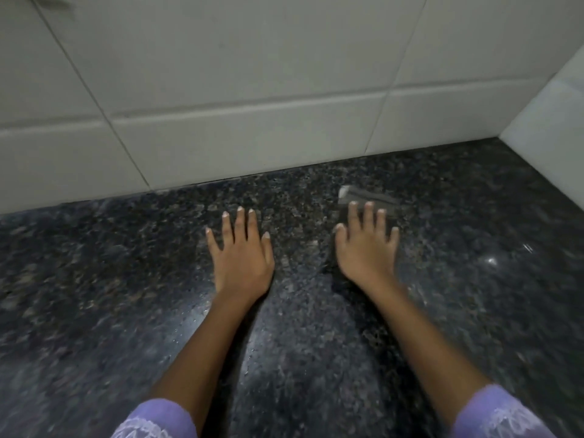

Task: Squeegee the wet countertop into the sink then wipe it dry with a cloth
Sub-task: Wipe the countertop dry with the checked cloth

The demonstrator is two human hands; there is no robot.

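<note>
Right hand [366, 248] spread flat, fingers straight, pressing a small grey cloth [368, 197] onto the dark speckled surface [126, 279]; cloth mostly hidden under the fingers, only its far edge and one pale corner showing near the back wall. Left hand [241, 248] also spread, palm down, resting bare on the stone just beside, holding nothing. Lilac lace-trimmed sleeves [158, 418] at both forearms.

Judged as the wiping-dry step: no squeegee and no sink in view, fine droplets and glints visible on the stone between and around the arms. Next move likely calls for steady downward pressure and sweeping the cloth across the patches that glisten, toward the near edge, with the left hand bracing or lifting clear.

Count: two hands, one cloth, one surface, white tiled walls [252, 74] meeting at a corner on the right.
</note>
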